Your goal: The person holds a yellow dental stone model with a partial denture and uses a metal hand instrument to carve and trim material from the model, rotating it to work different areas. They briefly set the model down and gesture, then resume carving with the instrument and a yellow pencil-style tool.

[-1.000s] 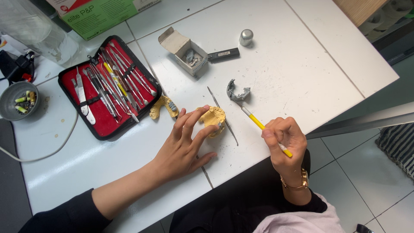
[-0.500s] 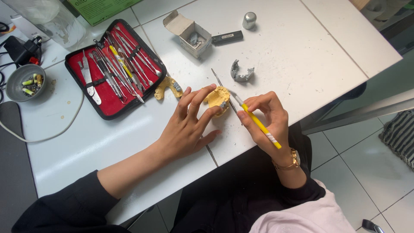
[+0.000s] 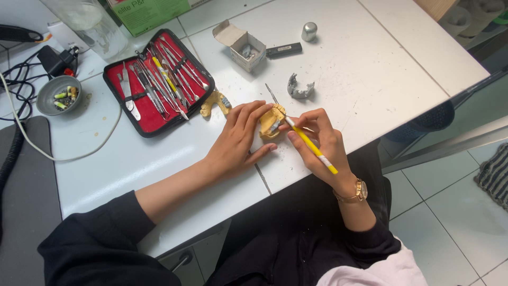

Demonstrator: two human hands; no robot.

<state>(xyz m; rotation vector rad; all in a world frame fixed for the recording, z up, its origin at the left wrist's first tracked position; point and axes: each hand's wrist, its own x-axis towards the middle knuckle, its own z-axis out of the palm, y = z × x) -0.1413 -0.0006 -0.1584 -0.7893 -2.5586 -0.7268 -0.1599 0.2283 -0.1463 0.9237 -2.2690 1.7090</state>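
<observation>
Head view. The left hand (image 3: 238, 139) lay flat-fingered on the white surface (image 3: 370, 69), fingertips and thumb pinching a yellow dental cast (image 3: 271, 121) near the front edge. Its grip was closed on the cast's sides, pressing it down to steady it. The right hand (image 3: 317, 139) held a yellow-handled instrument (image 3: 312, 148) in a pen hold, grip closed around the shaft, tip touching a grey part set in the cast.

Handling, as a judgement: the cast looked like stone plaster, so stiff, fairly dense for its bulk, brittle at thin ridges and tooth shapes. Best taken by the thick base or outer flanks, as the left hand did, not by the arch. Dusty surface probably gave fair friction. The instrument looked light and rigid; a hold close to the tip gives control.

Around them: a second yellow cast piece (image 3: 214, 103) lay just beside the left fingers. A grey metal framework (image 3: 299, 89) sat apart, beyond the cast. An open red tool case (image 3: 159, 82) with many steel instruments lay to the left. A small open cardboard box (image 3: 241, 45), a black lighter-shaped item (image 3: 284, 50) and a small metal cap (image 3: 309, 30) sat farther back. A grey bowl (image 3: 58, 95) of small bits stood at the left edge.
</observation>
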